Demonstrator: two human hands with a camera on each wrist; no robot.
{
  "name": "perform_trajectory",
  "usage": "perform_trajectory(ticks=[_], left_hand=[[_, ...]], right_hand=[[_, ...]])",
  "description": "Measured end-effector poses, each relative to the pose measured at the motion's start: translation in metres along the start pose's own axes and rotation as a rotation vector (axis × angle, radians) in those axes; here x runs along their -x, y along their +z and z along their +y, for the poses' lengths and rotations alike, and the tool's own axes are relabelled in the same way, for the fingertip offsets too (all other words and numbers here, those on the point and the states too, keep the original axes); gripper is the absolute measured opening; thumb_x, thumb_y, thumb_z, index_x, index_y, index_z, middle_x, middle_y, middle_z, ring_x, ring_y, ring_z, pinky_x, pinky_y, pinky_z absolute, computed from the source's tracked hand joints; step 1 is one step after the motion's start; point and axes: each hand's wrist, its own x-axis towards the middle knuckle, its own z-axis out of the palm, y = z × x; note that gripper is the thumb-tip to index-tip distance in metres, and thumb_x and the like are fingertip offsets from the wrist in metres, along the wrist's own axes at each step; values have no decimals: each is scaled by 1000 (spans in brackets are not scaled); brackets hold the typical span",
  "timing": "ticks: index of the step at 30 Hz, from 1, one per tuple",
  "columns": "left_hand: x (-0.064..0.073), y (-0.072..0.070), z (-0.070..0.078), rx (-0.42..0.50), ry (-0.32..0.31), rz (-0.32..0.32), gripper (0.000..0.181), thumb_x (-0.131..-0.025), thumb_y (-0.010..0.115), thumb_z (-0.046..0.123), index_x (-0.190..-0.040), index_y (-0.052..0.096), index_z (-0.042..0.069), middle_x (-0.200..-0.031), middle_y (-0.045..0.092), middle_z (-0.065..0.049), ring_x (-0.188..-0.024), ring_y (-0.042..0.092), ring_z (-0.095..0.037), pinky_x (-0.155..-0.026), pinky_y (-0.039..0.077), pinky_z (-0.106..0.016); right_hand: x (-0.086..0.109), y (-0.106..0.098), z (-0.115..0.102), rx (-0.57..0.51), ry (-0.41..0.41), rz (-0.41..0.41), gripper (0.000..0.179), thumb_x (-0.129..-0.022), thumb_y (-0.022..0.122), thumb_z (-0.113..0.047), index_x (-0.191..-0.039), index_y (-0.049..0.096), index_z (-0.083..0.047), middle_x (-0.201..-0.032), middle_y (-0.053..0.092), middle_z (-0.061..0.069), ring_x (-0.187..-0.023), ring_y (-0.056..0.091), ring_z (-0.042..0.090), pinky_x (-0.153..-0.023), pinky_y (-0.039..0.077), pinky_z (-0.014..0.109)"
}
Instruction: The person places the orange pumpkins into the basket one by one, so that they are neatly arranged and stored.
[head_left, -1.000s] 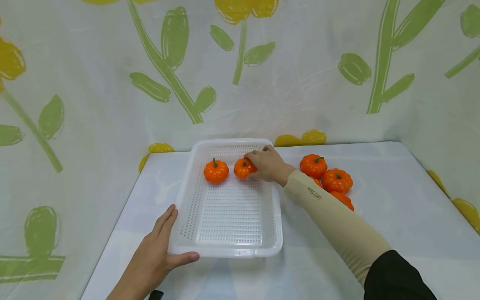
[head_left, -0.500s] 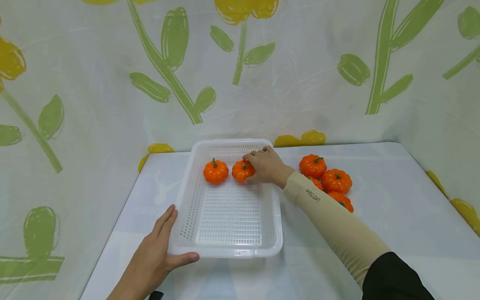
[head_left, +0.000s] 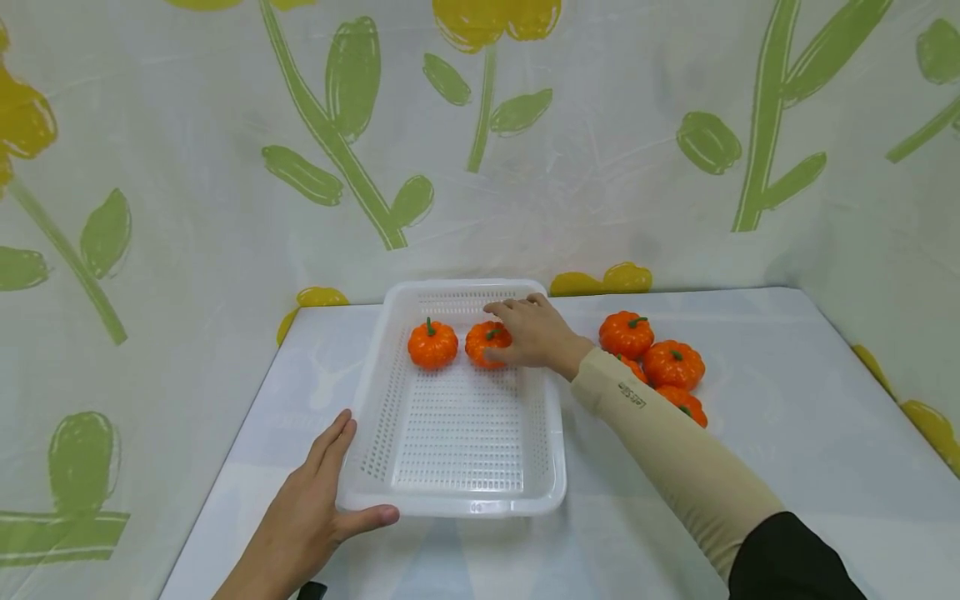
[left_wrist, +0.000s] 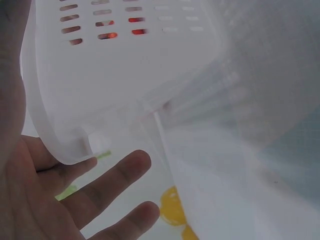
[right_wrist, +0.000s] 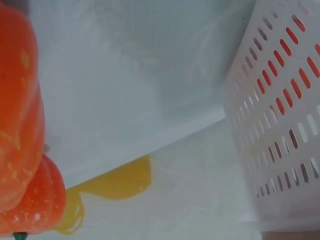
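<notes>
In the head view, my right hand is inside the far right part of a white perforated plastic basket. Its thumb and fingers are spread around a small orange pumpkin with a green stem, the thumb overlapping its lower right side. A second pumpkin sits in the basket to the left of it. My left hand lies at the basket's near left corner, fingers straight along the side and thumb stretched by the front rim. In the left wrist view, its fingers extend past the rim.
Several more pumpkins are clustered on the white table to the right of the basket, partly behind the right sleeve. A pale wall cloth with printed flowers stands behind the table.
The pumpkin under my right hand has shifted slightly left and down, and the fingers have loosened and spread from it. My left hand has stayed at the basket corner.
</notes>
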Motion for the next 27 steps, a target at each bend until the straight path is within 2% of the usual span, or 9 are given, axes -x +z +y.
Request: perform_trajectory(ticks=[6,12,16,21,27], left_hand=[[-3,2,0,7,1,-5,135,-64,67,84,-162,18,6,-168,16,-8,-136,45,-40,-104,46,-58],[-3,2,0,6,11,-2,134,-64,66,85,-162,19,5,-168,16,-7,-137,44,-40,-104,45,-59],[-3,1,-1,6,24,14,133,-65,67,84,-161,20,5,-168,17,-7,-137,44,-41,-103,45,-59],[-3,1,-1,11,16,3,134,-65,67,84,-162,18,5,-168,16,-8,-136,44,-41,-104,45,-59],[1,0,-3,13,25,12,133,-66,67,84,-161,20,4,-167,18,-8,-135,45,-41,-103,45,-60]], right_hand=[[10,0,1,-71,-11,115,68,-95,65,-49,-150,47,-12,-149,50,10,-138,43,32,-120,26,49],[25,-1,-1,-64,-58,245,53,-100,61,-39,-144,52,-10,-145,53,9,-135,45,31,-118,30,48],[36,-6,-4,-64,-71,287,52,-100,61,-37,-144,53,-10,-144,54,10,-135,45,31,-117,31,49],[58,-17,0,-97,-53,324,57,-99,64,-39,-147,50,-11,-146,52,10,-137,44,32,-118,30,51],[93,-31,11,-187,-24,400,58,-99,65,-39,-148,48,-12,-146,51,8,-135,46,31,-114,35,51]])
